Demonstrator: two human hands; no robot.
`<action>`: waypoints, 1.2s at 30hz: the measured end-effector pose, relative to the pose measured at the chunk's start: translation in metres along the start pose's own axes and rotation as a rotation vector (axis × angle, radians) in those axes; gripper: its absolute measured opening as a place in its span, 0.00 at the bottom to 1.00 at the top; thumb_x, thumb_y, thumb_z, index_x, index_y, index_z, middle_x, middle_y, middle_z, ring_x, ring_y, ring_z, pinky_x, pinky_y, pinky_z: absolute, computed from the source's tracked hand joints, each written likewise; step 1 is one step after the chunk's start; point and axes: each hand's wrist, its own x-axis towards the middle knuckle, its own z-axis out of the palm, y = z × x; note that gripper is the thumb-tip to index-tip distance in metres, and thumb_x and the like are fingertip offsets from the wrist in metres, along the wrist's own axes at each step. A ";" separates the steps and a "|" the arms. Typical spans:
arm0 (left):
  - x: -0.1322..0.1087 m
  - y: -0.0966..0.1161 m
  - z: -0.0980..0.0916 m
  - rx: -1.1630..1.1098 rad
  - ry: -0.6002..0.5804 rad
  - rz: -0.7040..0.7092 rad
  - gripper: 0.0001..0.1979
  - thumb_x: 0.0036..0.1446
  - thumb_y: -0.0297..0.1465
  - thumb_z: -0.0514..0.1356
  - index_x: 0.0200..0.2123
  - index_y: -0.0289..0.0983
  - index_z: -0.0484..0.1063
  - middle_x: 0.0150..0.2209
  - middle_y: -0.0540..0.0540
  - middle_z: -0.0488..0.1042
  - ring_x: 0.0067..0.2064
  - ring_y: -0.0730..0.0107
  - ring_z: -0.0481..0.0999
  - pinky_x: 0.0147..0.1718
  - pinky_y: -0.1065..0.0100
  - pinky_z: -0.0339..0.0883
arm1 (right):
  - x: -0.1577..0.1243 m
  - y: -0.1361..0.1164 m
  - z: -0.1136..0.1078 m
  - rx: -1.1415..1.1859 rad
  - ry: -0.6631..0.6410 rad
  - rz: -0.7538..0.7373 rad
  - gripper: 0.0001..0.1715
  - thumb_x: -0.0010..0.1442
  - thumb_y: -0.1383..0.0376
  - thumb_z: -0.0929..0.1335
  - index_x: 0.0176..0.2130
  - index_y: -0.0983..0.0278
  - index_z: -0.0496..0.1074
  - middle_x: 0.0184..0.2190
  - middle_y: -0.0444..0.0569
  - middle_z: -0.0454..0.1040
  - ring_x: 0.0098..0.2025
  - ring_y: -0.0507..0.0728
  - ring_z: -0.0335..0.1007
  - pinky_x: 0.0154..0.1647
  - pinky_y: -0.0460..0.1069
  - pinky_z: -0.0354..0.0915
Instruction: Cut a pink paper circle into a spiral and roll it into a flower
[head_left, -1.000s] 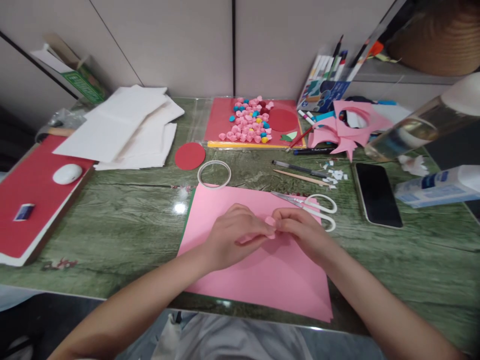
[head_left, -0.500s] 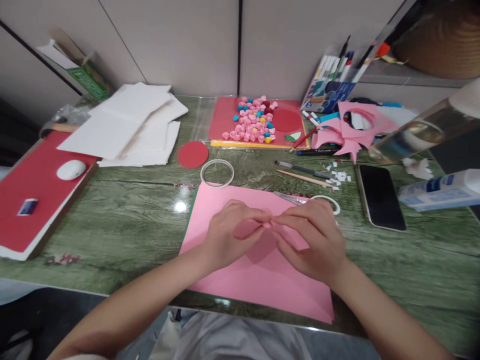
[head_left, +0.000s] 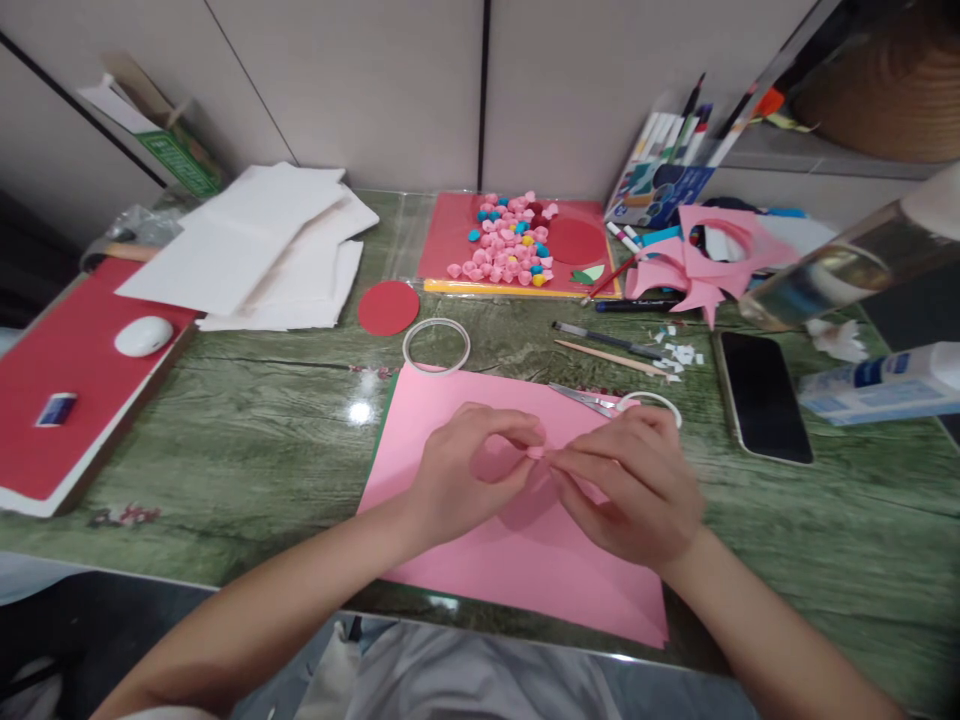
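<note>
Between my two hands is a small rolled strip of pink paper (head_left: 535, 453). My left hand (head_left: 469, 465) pinches the roll between thumb and fingertips. My right hand (head_left: 637, 480) has its fingertips pressed together at the strip's right end; the exact grip is partly hidden. Both hands are just above a pink paper sheet (head_left: 450, 550), which has a green sheet's edge showing under its left side. Scissors (head_left: 592, 400) with white handles lie behind my right hand. A white ring of tape (head_left: 406, 350) touches the sheet's far edge.
Red sheets in a clear bag (head_left: 450, 230) carry many small paper rolls (head_left: 495, 240). Beside them lie a red paper disc (head_left: 388, 307), a pen (head_left: 607, 338), a wooden stick (head_left: 611, 358), a phone (head_left: 763, 395) and a glue bottle (head_left: 877, 380). White sheets (head_left: 247, 240) are stacked at left.
My right hand has shifted slightly right and down, away from my left fingertips. The pink roll now shows more between them. Other things on the table stay put.
</note>
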 end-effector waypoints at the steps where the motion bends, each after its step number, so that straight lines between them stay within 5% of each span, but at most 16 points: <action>1: 0.000 0.000 0.000 0.006 0.001 0.000 0.17 0.44 0.23 0.59 0.40 0.40 0.64 0.33 0.50 0.74 0.35 0.72 0.73 0.38 0.66 0.65 | 0.000 0.000 0.000 -0.011 -0.009 -0.019 0.14 0.45 0.71 0.69 0.35 0.61 0.70 0.27 0.43 0.72 0.29 0.51 0.66 0.36 0.52 0.56; 11: 0.000 0.005 -0.001 0.057 -0.012 -0.049 0.19 0.45 0.24 0.57 0.43 0.40 0.61 0.32 0.51 0.74 0.36 0.73 0.74 0.42 0.66 0.65 | -0.004 0.004 0.006 -0.039 -0.077 -0.070 0.19 0.49 0.72 0.68 0.42 0.59 0.68 0.30 0.43 0.73 0.32 0.51 0.64 0.38 0.52 0.55; 26: 0.003 0.010 -0.003 -0.008 -0.045 -0.142 0.21 0.44 0.22 0.58 0.43 0.40 0.60 0.32 0.51 0.73 0.36 0.73 0.74 0.40 0.68 0.65 | -0.004 0.006 0.013 0.097 -0.106 -0.057 0.13 0.51 0.74 0.66 0.38 0.62 0.69 0.30 0.46 0.72 0.32 0.52 0.64 0.32 0.50 0.59; 36: 0.000 0.006 -0.001 -0.107 -0.011 -0.148 0.19 0.45 0.24 0.59 0.42 0.39 0.61 0.32 0.50 0.73 0.35 0.74 0.74 0.42 0.68 0.65 | -0.003 -0.002 0.011 0.275 -0.045 0.199 0.12 0.50 0.72 0.65 0.37 0.61 0.68 0.31 0.47 0.68 0.35 0.54 0.66 0.34 0.50 0.64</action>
